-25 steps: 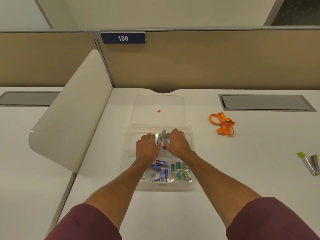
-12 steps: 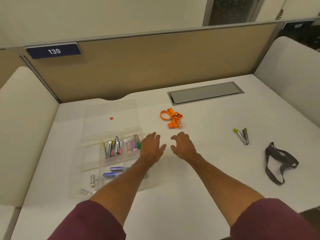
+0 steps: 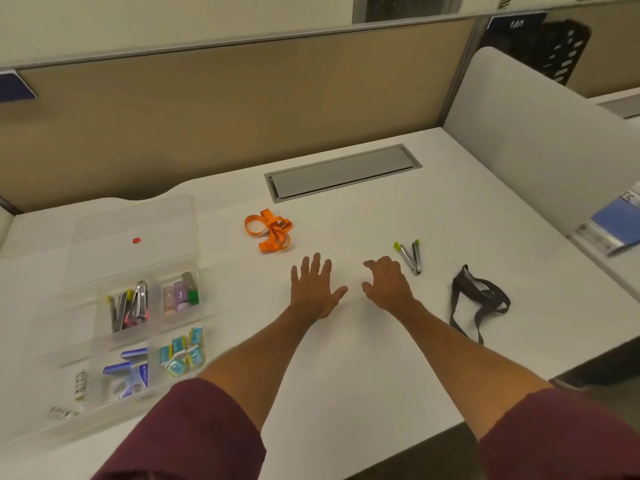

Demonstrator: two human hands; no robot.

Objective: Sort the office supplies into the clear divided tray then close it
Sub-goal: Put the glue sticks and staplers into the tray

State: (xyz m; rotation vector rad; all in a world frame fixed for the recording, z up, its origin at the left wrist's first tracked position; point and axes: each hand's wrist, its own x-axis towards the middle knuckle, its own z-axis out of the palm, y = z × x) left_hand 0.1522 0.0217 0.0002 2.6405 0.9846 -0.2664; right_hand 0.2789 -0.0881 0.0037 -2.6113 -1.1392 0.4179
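The clear divided tray [image 3: 86, 358] lies at the left of the white desk, its lid [image 3: 135, 237] folded back with a red dot on it. Its compartments hold metal staple removers [image 3: 130, 306], small pastel bottles [image 3: 180, 294], blue boxes [image 3: 130, 370] and teal packets [image 3: 181, 353]. My left hand [image 3: 315, 289] hovers empty over the desk's middle, fingers spread. My right hand [image 3: 386, 282] is beside it, fingers loosely curled and empty, just left of a pair of staple removers with green tips [image 3: 410, 256]. An orange lanyard [image 3: 270, 230] lies beyond my left hand.
A black lanyard [image 3: 479, 299] lies right of the staple removers. A grey cable hatch [image 3: 343, 173] is set into the desk at the back. Tan partitions close off the back, a white divider [image 3: 536, 140] the right. Blue papers [image 3: 613, 223] sit on the neighbouring desk.
Both hands left the tray's upper compartment and moved right across the desk. The view swung right with them, bringing the green-tipped staple removers and black lanyard nearer.
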